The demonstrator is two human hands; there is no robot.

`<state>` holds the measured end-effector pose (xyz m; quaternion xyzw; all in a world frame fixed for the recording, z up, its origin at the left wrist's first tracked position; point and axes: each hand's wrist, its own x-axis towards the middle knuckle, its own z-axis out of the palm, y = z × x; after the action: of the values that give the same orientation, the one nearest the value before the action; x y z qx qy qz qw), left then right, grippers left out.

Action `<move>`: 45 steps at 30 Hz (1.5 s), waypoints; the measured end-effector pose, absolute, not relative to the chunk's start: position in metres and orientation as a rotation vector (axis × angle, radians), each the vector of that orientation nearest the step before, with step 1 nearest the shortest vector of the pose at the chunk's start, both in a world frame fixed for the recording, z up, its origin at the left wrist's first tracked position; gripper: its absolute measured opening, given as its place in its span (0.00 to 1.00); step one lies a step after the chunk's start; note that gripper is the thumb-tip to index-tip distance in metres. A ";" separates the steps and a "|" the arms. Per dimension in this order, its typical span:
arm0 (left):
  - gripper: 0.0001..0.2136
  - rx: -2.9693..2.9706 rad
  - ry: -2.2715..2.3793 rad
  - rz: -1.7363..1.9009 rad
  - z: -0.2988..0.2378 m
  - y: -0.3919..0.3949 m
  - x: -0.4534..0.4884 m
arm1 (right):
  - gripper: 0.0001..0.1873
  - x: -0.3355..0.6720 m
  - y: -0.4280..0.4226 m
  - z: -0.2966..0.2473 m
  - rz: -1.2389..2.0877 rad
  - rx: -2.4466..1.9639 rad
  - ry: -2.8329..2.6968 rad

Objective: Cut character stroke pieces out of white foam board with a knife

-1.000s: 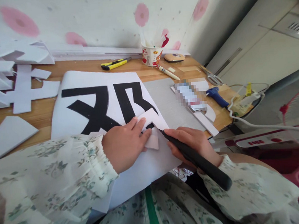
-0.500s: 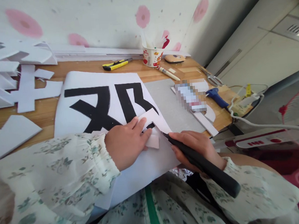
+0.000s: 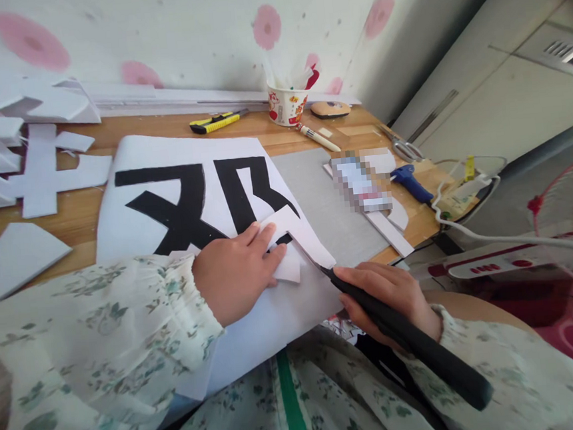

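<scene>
My right hand point(image 3: 388, 293) is closed around the long black handle of a knife point(image 3: 418, 344). Its thin blade points up and left, against the edge of a cut white foam board piece point(image 3: 314, 243). My left hand point(image 3: 235, 266) lies on that piece with fingers stretched out, pressing it down. Beneath is a white sheet point(image 3: 150, 146) printed with bold black character shapes point(image 3: 191, 190). Part of the black print shows through a gap between the fingers and the foam board. A grey cutting mat point(image 3: 307, 173) lies under the sheet's right side.
White foam board cutouts point(image 3: 42, 169) pile up at left. Behind the sheet are a yellow utility knife point(image 3: 218, 122), a paper cup point(image 3: 287, 104) and a pen point(image 3: 320, 137). At right lie a blurred phone point(image 3: 361, 181), scissors point(image 3: 404, 148) and a blue glue gun point(image 3: 411, 183).
My right hand has drawn the knife slightly right and toward me, and its handle reaches farther down. My left hand stays pressed on the foam board. The whole view has shifted a little.
</scene>
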<state>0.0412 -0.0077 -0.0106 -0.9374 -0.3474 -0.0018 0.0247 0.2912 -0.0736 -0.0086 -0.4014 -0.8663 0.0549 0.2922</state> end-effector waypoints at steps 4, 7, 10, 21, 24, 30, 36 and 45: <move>0.18 -2.889 -1.098 -0.036 -0.012 -0.008 0.041 | 0.17 0.296 -0.080 -0.009 0.142 -1.079 -2.301; 0.19 -2.864 -1.085 -0.004 -0.012 -0.008 0.041 | 0.17 0.299 -0.086 -0.010 0.175 -1.087 -2.285; 0.19 -2.843 -1.053 0.046 -0.012 -0.008 0.041 | 0.19 0.301 -0.092 -0.014 0.198 -1.104 -2.253; 0.19 -2.839 -1.011 0.087 -0.012 -0.006 0.041 | 0.22 0.304 -0.090 -0.010 0.167 -1.051 -2.165; 0.20 -2.860 -1.013 0.064 -0.013 -0.006 0.041 | 0.21 0.303 -0.087 -0.011 0.239 -1.048 -2.161; 0.21 -2.883 -1.005 0.045 -0.015 -0.005 0.039 | 0.19 0.305 -0.084 -0.016 0.218 -1.064 -2.194; 0.20 -2.868 -1.004 0.044 -0.014 -0.006 0.040 | 0.19 0.306 -0.084 -0.017 0.210 -1.060 -2.218; 0.19 -2.869 -0.995 -0.005 -0.014 -0.005 0.039 | 0.19 0.300 -0.085 -0.016 0.107 -1.024 -2.217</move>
<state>0.0394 -0.0052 -0.0138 -0.9435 -0.3272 -0.0015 0.0524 0.3003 -0.0849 -0.0162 -0.3937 -0.8524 0.0412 0.3417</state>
